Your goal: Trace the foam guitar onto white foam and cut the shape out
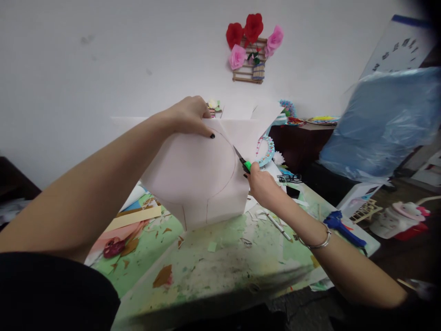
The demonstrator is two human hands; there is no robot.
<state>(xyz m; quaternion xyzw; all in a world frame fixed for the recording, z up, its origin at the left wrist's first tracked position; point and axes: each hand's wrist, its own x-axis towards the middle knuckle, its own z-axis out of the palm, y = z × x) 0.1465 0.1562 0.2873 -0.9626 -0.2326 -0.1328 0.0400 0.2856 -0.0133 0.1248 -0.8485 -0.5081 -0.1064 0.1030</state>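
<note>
My left hand (189, 116) pinches the top edge of a large white paper sheet (198, 177) and holds it up above the table. A pencilled curve runs across the sheet. My right hand (262, 184) is closed on green-handled scissors (243, 162), whose dark blades bite into the sheet's right side along that curve. A silver bangle sits on my right wrist.
A paint-stained green table (220, 257) lies below, littered with paper scraps, a pen (277, 225) and a blue glue gun (344, 230). A blue plastic sheet (382, 122) hangs at the right. Paper flowers (253, 41) decorate the white wall. Coloured papers (132, 220) lie at the left.
</note>
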